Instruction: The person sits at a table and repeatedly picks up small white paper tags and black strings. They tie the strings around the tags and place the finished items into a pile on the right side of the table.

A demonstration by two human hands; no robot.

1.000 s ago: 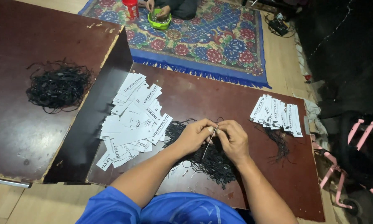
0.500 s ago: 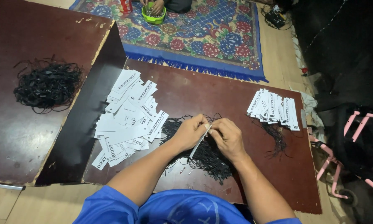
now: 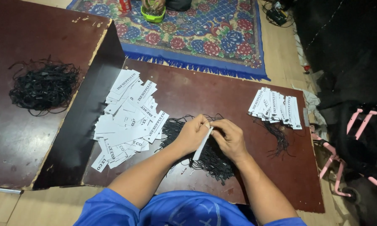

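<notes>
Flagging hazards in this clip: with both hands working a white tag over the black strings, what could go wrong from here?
1. The left hand and right hand pinch a white paper tag right above the black string pile; loose strands could snag and tangle.
2. The loose tag heap overlaps the step at the board's edge, so a forearm's brush might scatter tags.

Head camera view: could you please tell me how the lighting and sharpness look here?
Head view: sharp on the white tag held between left hand and right hand; wooden board evenly lit, no glare; right side falls into deep shadow, its details lost.
</notes>
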